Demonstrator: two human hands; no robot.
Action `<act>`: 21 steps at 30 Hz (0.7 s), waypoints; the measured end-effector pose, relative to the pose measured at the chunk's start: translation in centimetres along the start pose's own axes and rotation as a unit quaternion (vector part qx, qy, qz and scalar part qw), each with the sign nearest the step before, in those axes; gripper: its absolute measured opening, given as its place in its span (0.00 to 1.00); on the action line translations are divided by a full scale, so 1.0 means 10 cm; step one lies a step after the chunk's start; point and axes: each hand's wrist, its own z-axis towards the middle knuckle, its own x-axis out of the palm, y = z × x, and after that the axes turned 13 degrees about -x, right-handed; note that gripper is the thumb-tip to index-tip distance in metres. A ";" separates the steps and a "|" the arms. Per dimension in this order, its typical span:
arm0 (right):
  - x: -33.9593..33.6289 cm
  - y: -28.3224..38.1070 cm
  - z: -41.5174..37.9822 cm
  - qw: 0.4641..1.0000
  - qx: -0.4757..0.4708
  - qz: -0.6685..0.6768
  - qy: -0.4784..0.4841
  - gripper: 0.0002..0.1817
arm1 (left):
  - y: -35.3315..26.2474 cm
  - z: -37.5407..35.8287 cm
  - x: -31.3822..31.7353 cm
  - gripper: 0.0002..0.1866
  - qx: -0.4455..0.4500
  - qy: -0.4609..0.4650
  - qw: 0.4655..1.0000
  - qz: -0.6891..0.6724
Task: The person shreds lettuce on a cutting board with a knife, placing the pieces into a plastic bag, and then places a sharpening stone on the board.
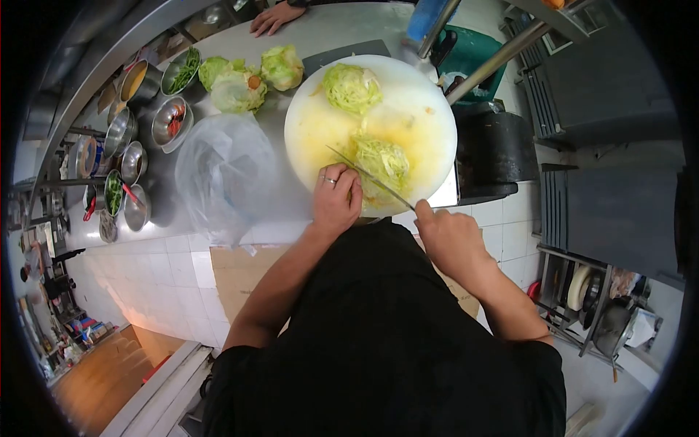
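Note:
A round white cutting board [300,138] lies on the metal counter, stained yellow in its middle. My right hand [453,239] is wrapped around the handle of a kitchen knife [375,180], whose blade slants up and left across the board. Just beyond the blade sits a shredded heap of pale green lettuce [386,162]. My left hand [337,195], with a ring on one finger, rests at the board's near edge beside the blade. Its fingers are curled, and what is under them is hidden. A larger cut piece of lettuce [352,89] lies at the far side of the board.
Left of the board are a clear plastic bag [226,171], lettuce heads [282,68] and several metal bowls [172,122] of ingredients. Another person's hand [277,16] rests on the far counter. A green bin [473,54] and a dark pot [499,146] stand right.

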 end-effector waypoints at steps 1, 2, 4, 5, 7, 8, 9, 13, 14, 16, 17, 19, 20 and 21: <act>0.02 0.02 -0.02 1.000 0.002 0.002 0.000 0.06 | 0.00 -0.01 0.00 0.08 -0.004 0.000 1.000 0.003; 0.07 0.04 -0.04 1.000 0.005 0.019 0.005 0.06 | 0.00 -0.02 0.00 0.08 -0.004 0.002 1.000 0.002; 0.29 0.02 0.01 0.999 0.008 0.034 0.009 0.06 | 0.01 -0.01 0.00 0.08 0.004 0.000 1.000 0.004; 0.54 -0.06 0.09 0.998 0.014 0.058 -0.014 0.07 | 0.01 -0.02 -0.01 0.08 0.004 0.000 1.000 0.004; 0.59 -0.16 0.21 0.996 0.017 0.080 -0.041 0.08 | 0.04 -0.02 -0.06 0.08 0.006 0.023 1.000 -0.016; 0.58 -0.21 0.19 0.995 0.005 0.089 -0.048 0.08 | 0.04 -0.03 -0.08 0.08 0.008 0.025 1.000 -0.014; 0.51 -0.21 0.17 0.994 -0.004 0.097 -0.055 0.07 | 0.05 -0.04 -0.09 0.08 0.006 0.028 0.999 -0.015; 0.15 0.00 0.00 0.998 0.020 0.044 -0.035 0.06 | 0.02 -0.02 -0.07 0.09 0.001 0.020 1.000 -0.004; 0.06 0.06 -0.06 1.000 0.014 0.015 -0.017 0.06 | 0.02 -0.02 -0.07 0.09 0.001 0.020 1.000 -0.005; 0.07 0.09 -0.07 1.000 0.006 -0.015 0.003 0.05 | 0.01 -0.03 -0.06 0.09 -0.003 0.023 1.000 0.016; 0.20 0.08 -0.03 1.000 0.008 -0.003 -0.001 0.05 | 0.01 -0.04 -0.06 0.09 -0.004 0.024 1.000 0.017; 0.41 0.02 0.06 1.000 0.010 0.009 -0.007 0.05 | 0.00 -0.02 -0.06 0.09 -0.001 0.017 1.000 0.013; 0.50 -0.04 0.12 1.000 0.014 0.020 -0.013 0.05 | 0.00 -0.02 -0.06 0.09 0.000 0.016 1.000 0.013; 0.53 -0.08 0.16 0.999 0.015 0.030 -0.019 0.04 | 0.00 -0.01 -0.06 0.09 -0.001 0.019 1.000 0.012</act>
